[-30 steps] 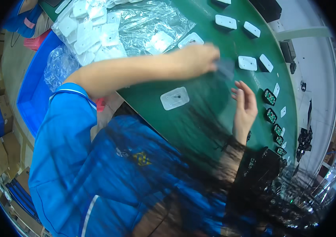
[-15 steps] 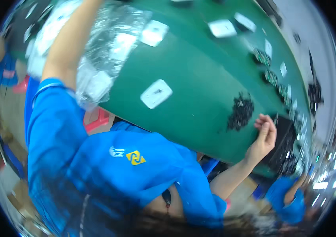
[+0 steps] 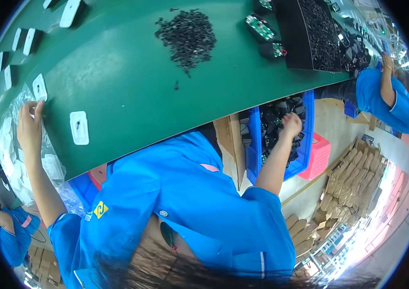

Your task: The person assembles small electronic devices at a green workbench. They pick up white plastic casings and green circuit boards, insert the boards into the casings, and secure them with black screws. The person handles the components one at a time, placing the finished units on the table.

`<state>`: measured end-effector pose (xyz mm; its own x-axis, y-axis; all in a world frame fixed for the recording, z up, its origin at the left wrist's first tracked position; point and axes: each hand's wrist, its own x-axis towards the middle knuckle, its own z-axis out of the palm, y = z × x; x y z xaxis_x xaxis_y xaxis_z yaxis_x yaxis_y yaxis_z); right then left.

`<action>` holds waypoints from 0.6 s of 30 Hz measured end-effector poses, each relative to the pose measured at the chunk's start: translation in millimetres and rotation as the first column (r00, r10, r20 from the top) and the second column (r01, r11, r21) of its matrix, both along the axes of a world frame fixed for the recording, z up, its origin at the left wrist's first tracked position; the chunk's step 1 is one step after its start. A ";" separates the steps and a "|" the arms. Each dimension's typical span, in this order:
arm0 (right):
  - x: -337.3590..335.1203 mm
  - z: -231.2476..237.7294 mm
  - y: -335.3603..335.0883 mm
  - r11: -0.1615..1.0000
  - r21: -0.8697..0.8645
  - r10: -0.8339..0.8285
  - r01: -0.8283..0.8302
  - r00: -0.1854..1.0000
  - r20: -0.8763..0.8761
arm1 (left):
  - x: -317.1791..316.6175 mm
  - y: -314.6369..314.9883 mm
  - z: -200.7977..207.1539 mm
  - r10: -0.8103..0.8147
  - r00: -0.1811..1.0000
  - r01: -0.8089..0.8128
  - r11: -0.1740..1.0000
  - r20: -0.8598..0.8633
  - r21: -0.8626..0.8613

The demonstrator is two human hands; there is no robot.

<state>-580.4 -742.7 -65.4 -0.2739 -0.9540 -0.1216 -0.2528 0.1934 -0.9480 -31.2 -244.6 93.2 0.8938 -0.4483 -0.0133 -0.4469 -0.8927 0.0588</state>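
My left hand is at the left side of the table, at the near edge of a small white tray with a black piece on it. Its thumb and bent fingers stand apart; whether they touch the tray I cannot tell. A second white tray, also with a small black piece, lies to the right of that hand. My right hand hangs over a blue crate of black parts beside the table, fingers loosely bent and nothing visible in them.
A pile of small black pieces lies on the green table. Green circuit boards and a black box stand at the far right. Clear plastic bags cover the left edge. A co-worker is at the right.
The view has turned and shifted. My right hand has gone from beside the black pile to over the blue crate. My left hand, out of view before, now shows at the white tray.
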 end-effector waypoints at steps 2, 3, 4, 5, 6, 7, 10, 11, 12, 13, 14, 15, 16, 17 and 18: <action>8.7 -45.8 -6.7 0.991 0.089 0.107 -0.102 0.993 -0.054 | -7.6 -1.7 -1.9 -0.016 0.995 0.007 0.996 0.100 0.086; 18.0 -62.3 -12.3 0.973 0.027 0.229 -0.227 0.969 -0.088 | -10.6 0.5 -2.6 -0.020 0.988 0.000 0.992 0.151 0.128; 26.8 -78.5 -20.4 0.936 -0.038 0.342 -0.350 0.930 -0.134 | -13.5 0.2 -0.3 -0.024 0.986 0.001 0.990 0.162 0.140; 34.8 -94.1 -28.3 0.880 -0.107 0.440 -0.462 0.880 -0.181 | -14.8 -0.3 0.3 -0.031 0.985 0.005 0.989 0.172 0.148; 39.2 -110.7 -39.7 0.805 -0.178 0.520 -0.566 0.818 -0.247 | -12.7 -0.2 -3.3 -0.044 0.983 0.017 0.988 0.179 0.152; 38.9 -124.7 -52.3 0.743 -0.059 0.432 -0.667 0.545 -0.719 | -4.6 8.0 -7.8 -0.043 0.975 0.004 0.984 0.217 0.176; 33.6 -155.4 -69.7 0.750 -0.028 0.167 -0.661 0.230 -0.959 | 6.1 12.9 -14.3 -0.034 0.981 -0.006 0.978 0.190 0.206; 34.6 -157.2 -71.3 0.763 0.033 0.199 -0.646 0.186 -0.962 | 5.4 11.6 -12.0 -0.015 0.982 -0.028 0.975 0.190 0.221; 32.6 -158.2 -70.4 0.776 0.094 0.231 -0.624 0.143 -0.962 | 9.5 12.3 -13.0 -0.023 0.982 -0.020 0.975 0.189 0.222; 34.0 -155.6 -65.0 0.817 0.031 0.280 -0.575 0.350 -0.894 | 13.4 18.7 -15.3 -0.023 0.981 -0.021 0.974 0.192 0.225; 35.9 -150.2 -59.7 0.858 -0.041 0.290 -0.512 0.549 -0.784 | 13.2 18.1 -14.6 -0.022 0.980 -0.023 0.975 0.196 0.223; 28.8 -141.9 -48.6 0.904 -0.092 0.292 -0.417 0.760 -0.580 | 12.1 16.8 -13.9 -0.021 0.980 -0.024 0.975 0.199 0.221; 30.1 -121.8 -39.3 0.938 -0.113 0.276 -0.328 0.902 -0.331 | -0.2 17.7 -9.3 0.000 0.980 -0.045 0.975 0.199 0.217; 18.5 -108.6 -30.9 0.983 -0.077 0.161 -0.167 0.984 -0.080 | -3.5 10.8 -7.8 -0.004 0.980 -0.038 0.977 0.197 0.211; 9.8 -93.9 -22.0 1.000 0.004 0.020 -0.021 0.986 0.166 | -5.6 5.9 -7.1 -0.025 0.980 -0.019 0.976 0.197 0.218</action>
